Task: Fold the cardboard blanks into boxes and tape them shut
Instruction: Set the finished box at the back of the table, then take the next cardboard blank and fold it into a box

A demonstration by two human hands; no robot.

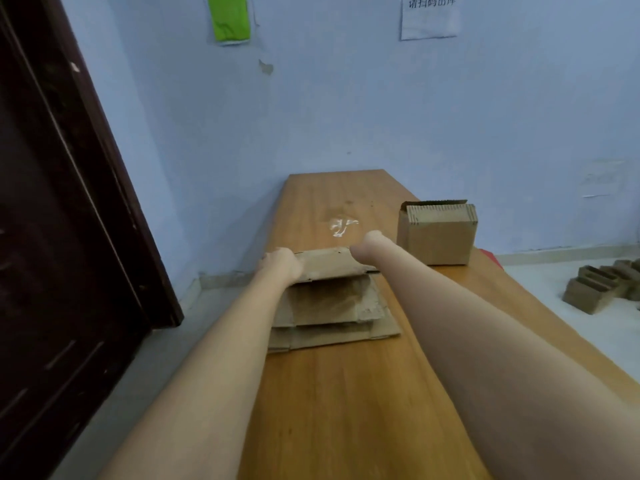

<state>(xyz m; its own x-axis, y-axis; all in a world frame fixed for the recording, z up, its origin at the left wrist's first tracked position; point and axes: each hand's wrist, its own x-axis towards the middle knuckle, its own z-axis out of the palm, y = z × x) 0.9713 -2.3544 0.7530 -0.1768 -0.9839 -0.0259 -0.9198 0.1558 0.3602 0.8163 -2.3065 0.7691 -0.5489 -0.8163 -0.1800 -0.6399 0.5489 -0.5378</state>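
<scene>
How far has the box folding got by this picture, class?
Done, nearly: one box stands folded on the table, its top flaps not yet taped. In hand: the left hand grips the top blank, lifting its far edge; the right hand is at its other end, fingers hidden. Left: a stack of flat blanks underneath. No tape roll shows.

Plain brown flat cardboard blanks (332, 306) on an orange-brown woodgrain table (346, 393). Pale blue painted wall (346, 116), dark brown wooden door (52, 237), bright green hanging cloth (230, 17).
</scene>
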